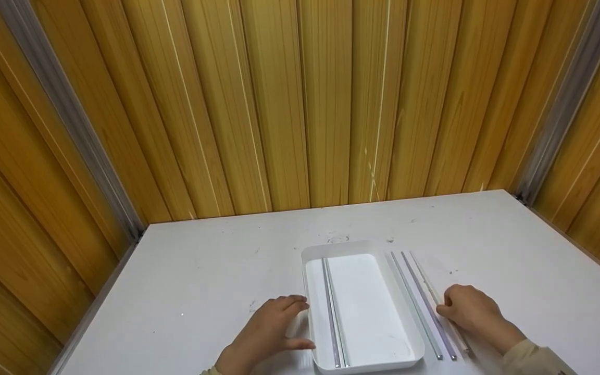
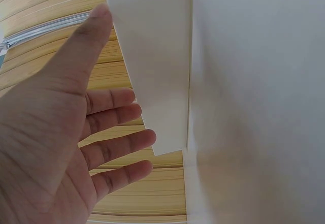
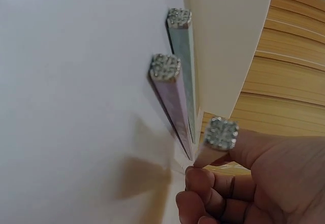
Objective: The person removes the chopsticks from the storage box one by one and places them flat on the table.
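In the head view, a white rectangular tray (image 1: 367, 368) stands near the table's front. Lying lengthwise along its left side are a purple chopstick (image 1: 330, 312) and a pale green chopstick (image 1: 337, 312). My left hand (image 1: 274, 325) rests at the tray's left wall (image 2: 152, 56), thumb and fingers spread and relaxed. Right of the tray, my right hand (image 1: 472, 307) pinches a cream chopstick (image 3: 222, 133) between thumb and fingers. Its silver patterned end faces the right wrist camera. Beside it, another green chopstick (image 1: 417, 307) and another purple chopstick (image 1: 429, 307) lie on the table.
The white table (image 1: 216, 281) carries small dark marks beyond the tray. Wood-patterned panels (image 1: 326, 104) rise at the back and both sides, with grey metal posts (image 1: 71, 114) at the corners.
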A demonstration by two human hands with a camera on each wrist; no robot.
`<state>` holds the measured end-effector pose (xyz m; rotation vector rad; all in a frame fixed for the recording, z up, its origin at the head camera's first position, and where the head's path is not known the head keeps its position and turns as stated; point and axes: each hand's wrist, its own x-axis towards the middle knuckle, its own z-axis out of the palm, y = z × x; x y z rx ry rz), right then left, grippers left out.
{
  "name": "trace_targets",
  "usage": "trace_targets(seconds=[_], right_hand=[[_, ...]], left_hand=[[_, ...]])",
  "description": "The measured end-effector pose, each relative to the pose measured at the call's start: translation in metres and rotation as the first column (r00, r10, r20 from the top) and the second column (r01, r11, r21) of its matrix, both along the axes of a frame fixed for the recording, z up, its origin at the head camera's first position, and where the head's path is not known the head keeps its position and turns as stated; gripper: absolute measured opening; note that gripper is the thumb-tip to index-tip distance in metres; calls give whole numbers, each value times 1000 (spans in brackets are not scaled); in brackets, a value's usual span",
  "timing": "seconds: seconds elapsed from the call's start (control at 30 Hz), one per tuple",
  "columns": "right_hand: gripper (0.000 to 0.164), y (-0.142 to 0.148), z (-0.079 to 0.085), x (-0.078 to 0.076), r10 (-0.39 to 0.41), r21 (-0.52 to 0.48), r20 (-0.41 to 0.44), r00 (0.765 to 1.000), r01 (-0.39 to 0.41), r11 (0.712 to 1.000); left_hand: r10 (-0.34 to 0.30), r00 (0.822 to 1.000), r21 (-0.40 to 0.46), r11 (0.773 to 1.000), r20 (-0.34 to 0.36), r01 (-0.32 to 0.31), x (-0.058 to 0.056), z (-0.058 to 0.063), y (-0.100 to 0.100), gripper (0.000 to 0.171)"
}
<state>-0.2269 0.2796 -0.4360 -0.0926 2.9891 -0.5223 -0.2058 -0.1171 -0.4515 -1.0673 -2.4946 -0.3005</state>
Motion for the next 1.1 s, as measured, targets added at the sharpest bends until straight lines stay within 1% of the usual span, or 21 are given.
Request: trace_targets(seconds=[0.2, 0.57, 0.9, 0.97, 1.1], right_hand=[[17, 2, -2, 1, -2, -7, 17, 1000, 2, 1000], [18, 4, -6, 0, 2, 23, 39, 999, -3, 1000], [17, 2, -4, 1, 1, 26, 31, 1000, -2, 1000], [16, 2, -4, 1, 3, 26, 26, 1000, -4, 1000], [17, 2, -4, 2, 10, 21, 22, 1000, -10, 1000]], left_hand=[[24, 998, -19, 1000, 55, -23, 1, 2, 2, 65], [38, 997, -20, 999, 74, -37, 2, 1, 2, 66], [2, 1000, 9, 1000, 22, -2, 0, -1, -1, 63], [3, 1000, 11, 1000, 18, -3, 0, -1, -1, 63], [21, 999, -12, 1000, 26, -21, 2, 1, 0, 63]])
